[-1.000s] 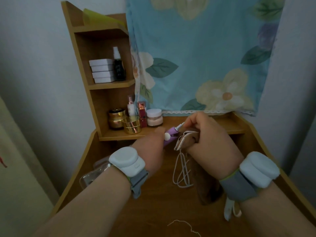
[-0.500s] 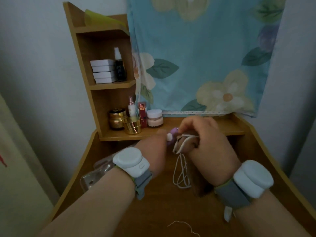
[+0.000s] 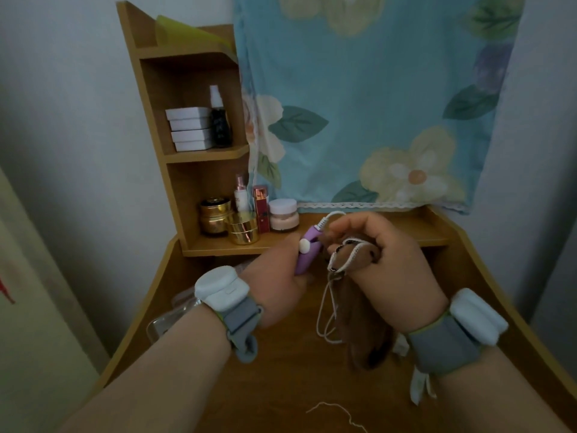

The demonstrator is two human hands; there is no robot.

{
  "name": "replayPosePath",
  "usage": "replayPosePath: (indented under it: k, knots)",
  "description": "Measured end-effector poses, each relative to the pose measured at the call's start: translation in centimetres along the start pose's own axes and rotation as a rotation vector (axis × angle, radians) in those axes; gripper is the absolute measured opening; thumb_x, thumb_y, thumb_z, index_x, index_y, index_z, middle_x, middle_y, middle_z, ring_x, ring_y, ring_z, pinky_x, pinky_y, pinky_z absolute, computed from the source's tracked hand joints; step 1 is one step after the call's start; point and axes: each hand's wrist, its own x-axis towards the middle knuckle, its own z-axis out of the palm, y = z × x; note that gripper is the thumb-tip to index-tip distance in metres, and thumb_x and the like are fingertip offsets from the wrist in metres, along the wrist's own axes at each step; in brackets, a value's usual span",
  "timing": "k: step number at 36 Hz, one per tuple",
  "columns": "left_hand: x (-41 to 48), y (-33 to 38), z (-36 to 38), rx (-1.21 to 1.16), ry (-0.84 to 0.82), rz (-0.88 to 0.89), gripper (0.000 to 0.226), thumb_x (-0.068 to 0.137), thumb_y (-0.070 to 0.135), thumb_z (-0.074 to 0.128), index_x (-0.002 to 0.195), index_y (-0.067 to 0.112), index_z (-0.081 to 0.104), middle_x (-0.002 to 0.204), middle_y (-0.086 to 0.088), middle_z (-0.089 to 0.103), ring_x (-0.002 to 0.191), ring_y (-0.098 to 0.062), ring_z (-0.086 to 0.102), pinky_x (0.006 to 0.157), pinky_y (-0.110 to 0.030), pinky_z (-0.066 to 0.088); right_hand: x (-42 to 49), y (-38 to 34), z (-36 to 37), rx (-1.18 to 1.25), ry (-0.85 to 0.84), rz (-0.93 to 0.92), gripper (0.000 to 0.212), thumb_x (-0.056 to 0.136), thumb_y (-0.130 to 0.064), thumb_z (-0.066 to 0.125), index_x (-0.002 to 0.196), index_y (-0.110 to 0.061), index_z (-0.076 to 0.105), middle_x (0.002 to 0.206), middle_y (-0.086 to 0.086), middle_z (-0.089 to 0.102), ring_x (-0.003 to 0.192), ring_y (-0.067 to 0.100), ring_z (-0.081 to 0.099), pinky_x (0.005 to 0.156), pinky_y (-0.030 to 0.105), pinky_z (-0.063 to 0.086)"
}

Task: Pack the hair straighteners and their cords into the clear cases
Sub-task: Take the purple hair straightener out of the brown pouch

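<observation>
Just left of the right hand (image 3: 390,260), the left hand (image 3: 278,276) is wrapped around a purple straightener (image 3: 307,250). Right hand's clutching a brown pouch (image 3: 359,307) and pinching the white cord (image 3: 327,314) looping below it.

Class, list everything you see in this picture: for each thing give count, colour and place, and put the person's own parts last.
hair straightener: 1, purple with a white button, in the left hand
cord: 1, white, loops hanging below the right hand
pouch: 1, brown, held by the right hand
clear cases: count unclear, transparent, desk's left edge behind the left wrist
boxes: 4, white, stacked on the middle shelf
spray bottle: 1, dark, beside the boxes
jars: 3, two gold, one pink with a white lid, lower shelf
small bottles: 2, white and red, behind the jars
cloth: 1, blue floral, hanging on the wall
thread: 1, white, near desk edge
desk: 1, wooden
wrist devices: 2, white on grey straps
left hand: 1
right hand: 1
</observation>
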Motion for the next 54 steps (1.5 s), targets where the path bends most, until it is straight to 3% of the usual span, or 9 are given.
replayPosePath:
  k: [5, 9, 13, 20, 30, 39, 44, 49, 54]
  knots:
    - [-0.1, -0.2, 0.1, 0.032, -0.02, 0.011, 0.044, 0.087, 0.029, 0.064, 0.126, 0.023, 0.045, 0.114, 0.002, 0.059, 0.101, -0.016, 0.056, 0.09, -0.036, 0.046, -0.2, 0.1, 0.1, -0.039, -0.064, 0.024, 0.026, 0.076, -0.03, 0.066, 0.098, -0.038, 0.057, 0.107, -0.008, 0.061, 0.101, 0.004, 0.057, 0.087, 0.025, 0.049]
    - [-0.1, -0.1, 0.3, 0.103, -0.031, -0.004, 0.046, 0.089, 0.029, 0.061, 0.13, 0.025, 0.041, 0.115, 0.001, 0.058, 0.101, -0.017, 0.057, 0.089, -0.034, 0.047, 0.1, 0.2, 0.1, -0.279, -0.049, -0.033, 0.032, 0.083, -0.009, 0.063, 0.091, -0.039, 0.057, 0.099, -0.017, 0.056, 0.101, 0.005, 0.051, 0.084, 0.007, 0.037]
    - [0.0, 0.1, 0.2, 0.178, -0.01, 0.002, 0.042, 0.091, 0.028, 0.058, 0.128, 0.023, 0.041, 0.116, 0.0, 0.057, 0.103, -0.018, 0.056, 0.084, -0.028, 0.043, 0.0, -0.2, 0.2, -0.427, 0.044, -0.159, 0.026, 0.078, -0.009, 0.068, 0.09, -0.032, 0.063, 0.094, -0.008, 0.06, 0.093, 0.015, 0.052, 0.078, 0.027, 0.042]
    - [-0.2, 0.2, 0.4, 0.195, 0.004, 0.009, 0.037, 0.091, 0.027, 0.057, 0.124, 0.022, 0.043, 0.112, -0.001, 0.061, 0.101, -0.02, 0.059, 0.087, -0.037, 0.048, 0.1, -0.7, 0.4, -0.645, 0.01, -0.317, 0.035, 0.062, 0.0, 0.078, 0.086, -0.022, 0.065, 0.082, -0.001, 0.061, 0.078, 0.022, 0.056, 0.064, 0.029, 0.041]
    - [-0.3, 0.4, 0.3, 0.114, 0.009, -0.005, 0.038, 0.091, 0.026, 0.058, 0.126, 0.026, 0.042, 0.112, 0.002, 0.058, 0.1, -0.017, 0.057, 0.089, -0.036, 0.048, 0.3, -1.3, 0.7, -0.535, -0.046, -0.087, 0.028, 0.081, -0.001, 0.062, 0.093, -0.026, 0.062, 0.102, -0.008, 0.036, 0.1, 0.006, 0.033, 0.076, 0.009, 0.032]
    - [-0.5, -0.2, -0.1, -0.081, 0.065, 0.041, 0.037, 0.087, 0.028, 0.063, 0.118, 0.022, 0.044, 0.106, 0.003, 0.058, 0.091, -0.013, 0.057, 0.082, -0.032, 0.047, 0.1, -1.2, 0.4, -0.652, -0.153, 0.134, 0.028, 0.09, -0.01, 0.053, 0.115, -0.021, 0.054, 0.124, -0.003, 0.041, 0.116, 0.012, 0.039, 0.094, 0.023, 0.035]
    - [-0.2, -0.7, -0.3, -0.221, 0.128, 0.015, 0.035, 0.082, 0.029, 0.069, 0.107, 0.021, 0.046, 0.099, 0.003, 0.059, 0.083, -0.009, 0.056, 0.071, -0.024, 0.047, -0.9, -0.8, 0.3, -0.247, 0.061, 0.318, 0.015, 0.093, -0.017, 0.052, 0.097, -0.031, 0.049, 0.092, -0.013, 0.057, 0.085, 0.006, 0.057, 0.073, 0.028, 0.048]
    - [0.0, -1.1, 0.6, -0.397, 0.161, -0.029, 0.036, 0.077, 0.027, 0.074, 0.104, 0.021, 0.05, 0.098, 0.009, 0.064, 0.09, -0.007, 0.06, 0.085, -0.034, 0.051, -0.2, -0.8, 1.8, 0.233, 0.299, 0.235, 0.018, 0.08, -0.036, 0.065, 0.094, -0.029, 0.058, 0.094, 0.0, 0.069, 0.088, 0.017, 0.066, 0.085, 0.044, 0.052]
    - [-0.1, 0.6, 1.6, -0.534, 0.226, 0.19, 0.02, 0.093, 0.012, 0.046, 0.09, 0.019, 0.065, 0.086, 0.007, 0.063, 0.078, 0.011, 0.061, 0.074, -0.01, 0.048, -0.1, -2.0, 4.5, 0.167, 0.06, 0.052, 0.05, 0.079, -0.044, 0.062, 0.123, -0.035, 0.04, 0.124, -0.017, 0.045, 0.113, -0.002, 0.049, 0.093, 0.013, 0.042]
